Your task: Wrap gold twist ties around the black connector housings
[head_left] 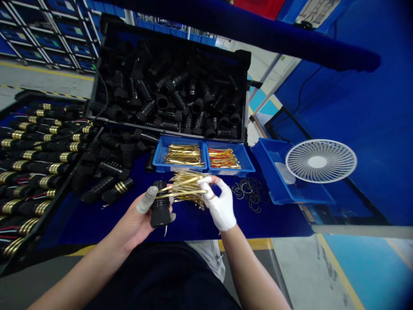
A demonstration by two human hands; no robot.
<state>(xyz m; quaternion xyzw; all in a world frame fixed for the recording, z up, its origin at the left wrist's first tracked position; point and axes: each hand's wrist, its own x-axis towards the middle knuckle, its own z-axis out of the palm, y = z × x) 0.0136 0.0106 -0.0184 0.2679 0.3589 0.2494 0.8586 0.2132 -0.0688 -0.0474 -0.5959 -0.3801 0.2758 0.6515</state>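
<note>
Wrapped round a black ribbed cylinder (160,211), my left hand (145,211) wears grey fingertip covers and holds the part upright over the blue table. My right hand (219,202), in a white glove, pinches the ends of thin gold strips (185,193) that stretch across to the cylinder's upper part. Under the strips and between the hands lies a loose pile of gold strips (189,175). Just beyond stand a blue tray of gold strips (183,155) and another blue tray with red-and-gold strips (223,158).
A large black crate (171,131) of ribbed cylinders stands behind the trays. At left, a rack (35,163) holds cylinders with gold bands. Loose cylinders (109,168) lie beside it. Black rings (253,191) are on the right, near a white fan (321,161) and a blue bin (274,181).
</note>
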